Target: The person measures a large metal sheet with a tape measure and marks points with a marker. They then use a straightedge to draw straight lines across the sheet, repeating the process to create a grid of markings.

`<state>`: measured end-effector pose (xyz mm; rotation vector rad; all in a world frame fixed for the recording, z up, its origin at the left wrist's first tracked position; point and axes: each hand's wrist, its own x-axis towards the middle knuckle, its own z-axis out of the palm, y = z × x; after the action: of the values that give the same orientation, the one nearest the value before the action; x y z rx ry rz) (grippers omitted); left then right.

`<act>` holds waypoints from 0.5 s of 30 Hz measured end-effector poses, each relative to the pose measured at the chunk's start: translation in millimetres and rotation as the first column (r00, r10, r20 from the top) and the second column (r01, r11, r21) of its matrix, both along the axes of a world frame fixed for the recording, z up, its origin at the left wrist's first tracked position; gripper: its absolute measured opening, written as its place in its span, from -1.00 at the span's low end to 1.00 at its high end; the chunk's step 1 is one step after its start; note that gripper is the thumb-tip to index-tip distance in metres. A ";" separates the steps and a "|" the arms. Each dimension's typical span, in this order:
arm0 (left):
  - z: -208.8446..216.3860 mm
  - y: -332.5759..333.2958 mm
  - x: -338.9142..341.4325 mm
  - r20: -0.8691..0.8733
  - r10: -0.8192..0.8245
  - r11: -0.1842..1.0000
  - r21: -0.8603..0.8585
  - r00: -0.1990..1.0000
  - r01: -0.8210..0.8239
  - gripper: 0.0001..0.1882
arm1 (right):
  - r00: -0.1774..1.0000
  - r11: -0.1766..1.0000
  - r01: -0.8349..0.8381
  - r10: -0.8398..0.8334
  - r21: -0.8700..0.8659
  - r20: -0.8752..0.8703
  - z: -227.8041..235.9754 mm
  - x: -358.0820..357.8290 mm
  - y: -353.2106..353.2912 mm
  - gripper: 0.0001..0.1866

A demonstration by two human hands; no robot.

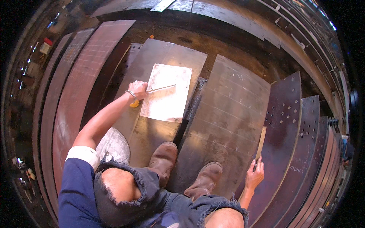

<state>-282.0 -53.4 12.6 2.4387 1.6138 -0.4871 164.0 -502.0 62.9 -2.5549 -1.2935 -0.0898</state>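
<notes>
My left hand (139, 89) is closed around a thin, straight metal rod (161, 89), whose far end lies over a white printed sheet (167, 102). The sheet rests on a steel plate (167, 51). Below my left wrist a small yellow object (135, 103) shows in part; its kind is unclear. At the lower right, my right hand (254, 174) grips the near end of a flat, narrow, yellowish strip (261, 141), which looks like a ruler. That strip lies along the right edge of a second steel plate (232, 98) with pale lines marked across it.
My boots (163, 157) stand by the dark gap between the two plates. A round, pale-topped object (114, 146) sits beside my left knee. Long reddish plates (91, 57) lie at the left. Plates with holes (285, 110) overlap at the right. Steel beams (228, 21) run behind.
</notes>
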 end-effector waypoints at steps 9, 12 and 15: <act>14.9 6.8 19.2 0.032 -0.015 0.997 0.079 0.999 0.012 -0.68 | 0.997 0.992 -0.029 0.019 0.124 0.078 42.9 44.2 79.4 -0.61; 18.4 7.0 22.7 0.032 -0.027 0.998 0.062 0.999 0.025 -0.70 | 0.996 0.986 -0.022 0.008 0.164 0.086 29.6 53.9 98.6 -0.61; 20.8 6.9 27.5 0.044 -0.045 0.998 0.052 0.998 0.042 -0.70 | 0.997 0.987 0.029 -0.040 0.158 0.064 -6.5 62.1 118.1 -0.61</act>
<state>-254.4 -46.5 33.4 2.5078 1.5775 -0.3991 226.1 -383.9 56.4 -2.4591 -1.2145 -0.2759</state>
